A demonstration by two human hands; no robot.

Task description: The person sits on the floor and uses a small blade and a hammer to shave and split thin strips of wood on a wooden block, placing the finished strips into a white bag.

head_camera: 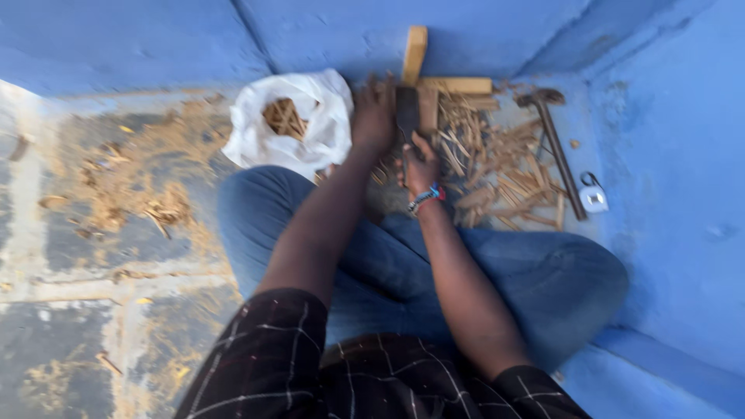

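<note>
A worn concrete floor (93,256), strewn with sawdust and shavings, meets blue-painted walls (667,155) in a corner where a person sits cross-legged in blue jeans and a dark checked shirt. At the far middle of the scene, a dark, blade-like tool (407,116) stands upright over the floor; the view is blurred, so its exact kind cannot be told. The right hand (420,164), with a beaded bracelet (426,195) at the wrist, is closed around the tool's lower part. The left hand (374,116) sits just left of the tool, touching it near the top, fingers curled; whether it grips something cannot be told. Just behind the hands, pale wooden blocks (434,77) lie against the wall, one upright, one flat. To the right spreads a heap of split wood sticks (504,171). Farther right lies a hammer (557,147), and beside its handle a small white object (594,198). Left of the hands sits an open white plastic bag (289,124) holding more sticks.
</note>
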